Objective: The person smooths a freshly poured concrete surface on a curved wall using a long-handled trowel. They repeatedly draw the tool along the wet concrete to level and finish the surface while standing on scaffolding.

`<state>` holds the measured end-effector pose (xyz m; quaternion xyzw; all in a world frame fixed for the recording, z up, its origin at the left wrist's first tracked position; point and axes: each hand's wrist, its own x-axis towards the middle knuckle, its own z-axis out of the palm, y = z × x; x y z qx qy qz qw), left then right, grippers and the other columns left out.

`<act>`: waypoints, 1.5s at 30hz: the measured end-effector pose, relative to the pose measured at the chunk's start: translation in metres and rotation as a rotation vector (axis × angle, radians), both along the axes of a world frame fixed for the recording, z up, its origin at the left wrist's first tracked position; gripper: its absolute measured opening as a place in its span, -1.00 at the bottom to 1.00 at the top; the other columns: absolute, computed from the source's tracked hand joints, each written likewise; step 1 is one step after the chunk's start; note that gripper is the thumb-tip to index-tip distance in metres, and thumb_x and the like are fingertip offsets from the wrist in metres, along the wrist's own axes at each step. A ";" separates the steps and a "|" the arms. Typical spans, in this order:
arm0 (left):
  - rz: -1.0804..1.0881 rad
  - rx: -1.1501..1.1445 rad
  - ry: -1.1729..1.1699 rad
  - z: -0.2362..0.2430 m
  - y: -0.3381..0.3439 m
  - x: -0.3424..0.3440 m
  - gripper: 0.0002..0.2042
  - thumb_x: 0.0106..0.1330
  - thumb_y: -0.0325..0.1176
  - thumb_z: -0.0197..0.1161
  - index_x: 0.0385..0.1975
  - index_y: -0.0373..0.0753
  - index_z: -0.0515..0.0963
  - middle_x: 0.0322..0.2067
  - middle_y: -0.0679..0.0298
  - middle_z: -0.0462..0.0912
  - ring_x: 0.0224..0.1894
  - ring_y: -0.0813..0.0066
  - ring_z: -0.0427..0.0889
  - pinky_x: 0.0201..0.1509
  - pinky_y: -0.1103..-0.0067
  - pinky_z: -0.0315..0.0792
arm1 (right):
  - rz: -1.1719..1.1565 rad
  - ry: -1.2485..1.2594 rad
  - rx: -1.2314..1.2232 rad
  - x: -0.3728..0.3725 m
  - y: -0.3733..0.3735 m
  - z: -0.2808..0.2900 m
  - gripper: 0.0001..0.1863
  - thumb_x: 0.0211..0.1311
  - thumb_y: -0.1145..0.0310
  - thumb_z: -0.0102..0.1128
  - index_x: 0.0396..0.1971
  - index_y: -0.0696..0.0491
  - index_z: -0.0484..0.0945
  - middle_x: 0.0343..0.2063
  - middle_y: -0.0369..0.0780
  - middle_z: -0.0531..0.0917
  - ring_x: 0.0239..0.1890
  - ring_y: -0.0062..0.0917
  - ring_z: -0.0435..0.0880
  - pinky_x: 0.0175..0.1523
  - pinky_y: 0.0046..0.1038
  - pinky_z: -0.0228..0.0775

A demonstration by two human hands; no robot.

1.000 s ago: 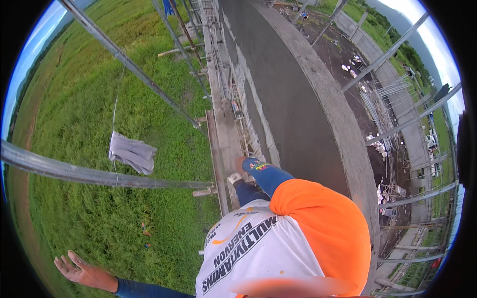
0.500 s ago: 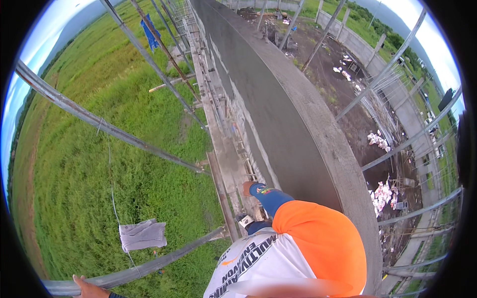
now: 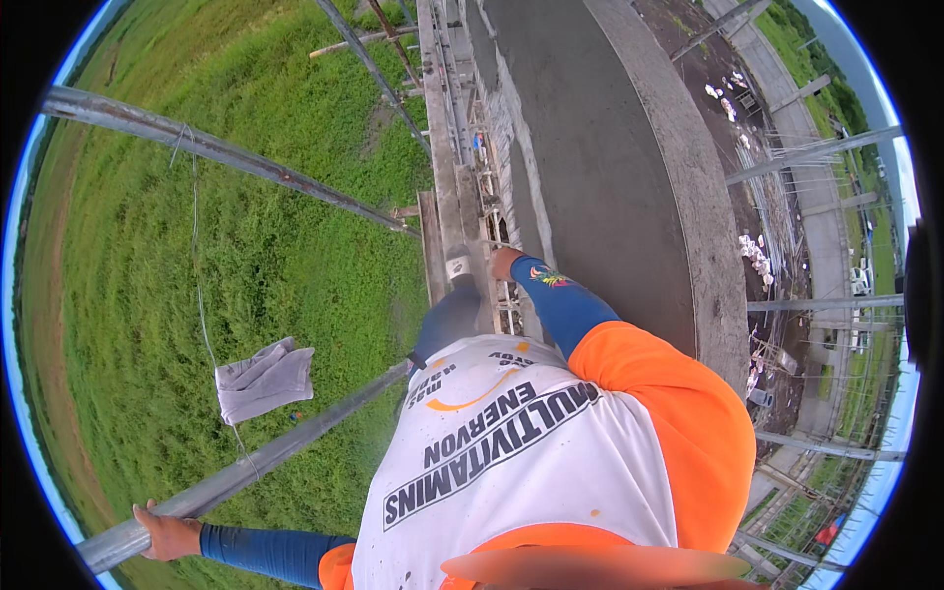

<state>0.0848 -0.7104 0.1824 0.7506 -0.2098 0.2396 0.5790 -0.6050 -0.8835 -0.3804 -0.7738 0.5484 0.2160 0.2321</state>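
Observation:
My left hand (image 3: pixel 169 536) is wrapped round a grey metal scaffold pole (image 3: pixel 221 482) at the lower left. My right hand (image 3: pixel 505 263) hangs low beside the wall, its fingers curled; what they hold, if anything, is hidden. To the right of that hand rises the wall's dark, smooth wet plaster (image 3: pixel 600 147), with a rough, pale border along its left side. Beneath me runs a narrow plank walkway (image 3: pixel 447 147), where one shoe (image 3: pixel 458 267) shows.
A grey cloth (image 3: pixel 265 381) hangs on a wire beside the pole. Another scaffold pole (image 3: pixel 285 177) slants across the left, above grass (image 3: pixel 128 295) far below. Beyond the wall's broad top (image 3: pixel 688 167) lie dark ground, white scraps (image 3: pixel 755 258) and more metal poles.
My view has tilted down toward my body, and more of my shirt and left arm shows. One leg now reaches forward along the planks. My left hand stays on the pole.

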 end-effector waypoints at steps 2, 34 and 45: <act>0.019 -0.012 -0.050 -0.001 -0.001 -0.004 -0.29 0.25 -0.23 0.46 0.17 -0.64 0.24 -0.08 -0.18 0.67 -0.21 0.11 0.77 -0.19 0.22 0.74 | -0.150 -0.049 0.063 -0.009 -0.008 0.020 -0.66 0.13 0.25 0.23 -0.20 0.12 0.78 -0.15 0.05 0.76 -0.07 -0.09 0.76 0.05 -0.16 0.61; 0.905 0.266 -0.447 -0.031 0.042 0.077 -0.42 0.05 -0.09 0.56 -0.10 -0.43 0.52 -0.20 -0.15 0.64 -0.11 -0.16 0.62 0.07 0.05 0.46 | -0.226 -0.112 0.046 -0.086 -0.366 0.037 -0.59 0.15 0.15 0.14 -0.31 0.20 0.77 -0.27 0.12 0.74 -0.15 -0.01 0.74 0.05 -0.15 0.57; 0.894 0.238 -0.491 -0.033 -0.041 -0.019 -0.41 0.16 -0.08 0.50 0.01 -0.43 0.47 -0.18 -0.07 0.65 -0.14 -0.08 0.64 0.01 0.07 0.52 | -0.375 -0.066 0.044 -0.116 -0.435 0.020 -0.64 0.17 0.17 0.19 -0.25 0.13 0.78 -0.14 0.00 0.76 -0.05 -0.08 0.74 0.09 -0.17 0.57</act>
